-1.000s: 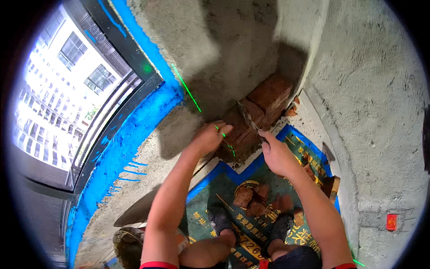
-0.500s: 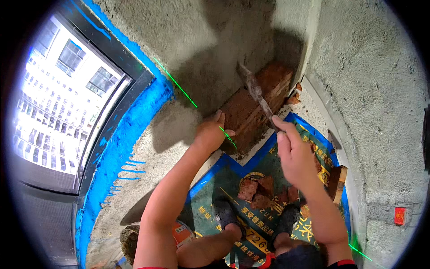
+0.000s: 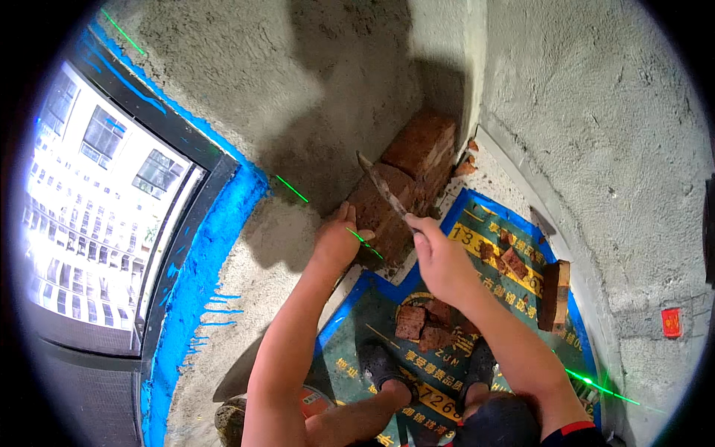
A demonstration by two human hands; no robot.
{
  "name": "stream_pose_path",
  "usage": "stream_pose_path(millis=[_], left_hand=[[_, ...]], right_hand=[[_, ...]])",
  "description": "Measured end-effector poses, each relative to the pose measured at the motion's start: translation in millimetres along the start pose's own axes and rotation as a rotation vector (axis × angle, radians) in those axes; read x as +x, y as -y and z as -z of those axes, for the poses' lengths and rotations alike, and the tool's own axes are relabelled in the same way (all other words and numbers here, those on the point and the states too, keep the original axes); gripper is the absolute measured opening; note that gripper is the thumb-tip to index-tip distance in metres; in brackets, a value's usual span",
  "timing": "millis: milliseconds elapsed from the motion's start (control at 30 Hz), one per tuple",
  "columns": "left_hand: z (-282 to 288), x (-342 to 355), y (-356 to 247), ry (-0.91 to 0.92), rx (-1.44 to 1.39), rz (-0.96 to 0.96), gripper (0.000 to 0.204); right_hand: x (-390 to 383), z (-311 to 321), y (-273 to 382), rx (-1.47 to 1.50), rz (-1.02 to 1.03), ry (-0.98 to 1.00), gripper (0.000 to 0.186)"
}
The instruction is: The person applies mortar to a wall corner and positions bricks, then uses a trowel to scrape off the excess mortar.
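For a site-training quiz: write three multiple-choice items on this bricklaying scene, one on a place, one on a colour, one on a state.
1. Where does the left hand rest?
A. On the red brick by the wall
B. On the window frame
C. On a shoe

2. What colour is the band painted around the window?
A. Yellow
B. Blue
C. White

3. What is the right hand doing?
A. Hanging empty
B. Holding a whole brick
C. Gripping a trowel

Answers:
1 A: its fingers lie against the brick.
2 B: the blue band edges the frame.
3 C: the trowel blade slants up from its closed grip.
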State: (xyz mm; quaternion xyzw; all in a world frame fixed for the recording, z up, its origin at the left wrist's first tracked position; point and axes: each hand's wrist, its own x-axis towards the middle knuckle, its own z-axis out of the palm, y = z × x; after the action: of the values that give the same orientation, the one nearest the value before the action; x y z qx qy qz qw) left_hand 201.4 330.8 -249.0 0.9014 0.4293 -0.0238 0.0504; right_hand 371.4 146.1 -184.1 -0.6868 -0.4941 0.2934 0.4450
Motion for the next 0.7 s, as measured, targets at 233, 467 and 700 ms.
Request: stream_pose_path(millis=[233,467,700], left_hand=[[-0.5,2.9,-5.6,0.082,-0.059,0.026,0.084],[-3.8,8.2,0.8,0.120,-0.052,0.012,0.087],[2.9,9.9,-2.8,0.079,-0.063,-0.004,0.087]], right_hand=[[3.9,1.7,-12.1,-0.081,-0.100,0.083,0.032],[5.5,-0.1,-20.1,-0.117,-0.065,0.071,0.030],[10.7,1.7,-34.5,-0.207,-0.004,0.122,0.032]])
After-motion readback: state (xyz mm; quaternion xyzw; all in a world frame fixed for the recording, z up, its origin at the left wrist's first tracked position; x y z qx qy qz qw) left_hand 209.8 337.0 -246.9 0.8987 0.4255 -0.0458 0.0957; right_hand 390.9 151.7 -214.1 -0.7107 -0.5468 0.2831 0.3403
